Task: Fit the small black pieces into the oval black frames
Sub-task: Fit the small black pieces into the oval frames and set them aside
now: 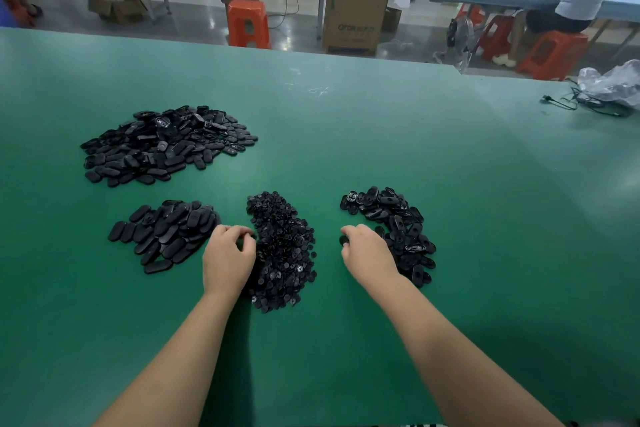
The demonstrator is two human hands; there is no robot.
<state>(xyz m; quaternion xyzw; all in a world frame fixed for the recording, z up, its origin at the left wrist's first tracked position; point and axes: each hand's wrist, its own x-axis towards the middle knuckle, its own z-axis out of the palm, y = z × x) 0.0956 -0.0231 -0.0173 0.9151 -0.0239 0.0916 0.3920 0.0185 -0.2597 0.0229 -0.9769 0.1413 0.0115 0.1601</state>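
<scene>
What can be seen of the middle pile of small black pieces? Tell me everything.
The pile of small black pieces is a long heap of tiny round, glossy, plastic-looking discs, some showing a pale centre hole. It lies on the green table, running from near to far between the hands. The left hand rests at its left edge, fingers curled over it.

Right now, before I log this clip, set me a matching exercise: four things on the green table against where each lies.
Things:
1. pile of small round pieces
2. largest pile of oval frames
3. clear plastic bag
4. left hand

Places:
A. far right edge of the table
B. between the two hands
C. far left, behind the nearer piles
D. at the left edge of the small-piece pile

Pairs: 1-B, 2-C, 3-A, 4-D
</scene>
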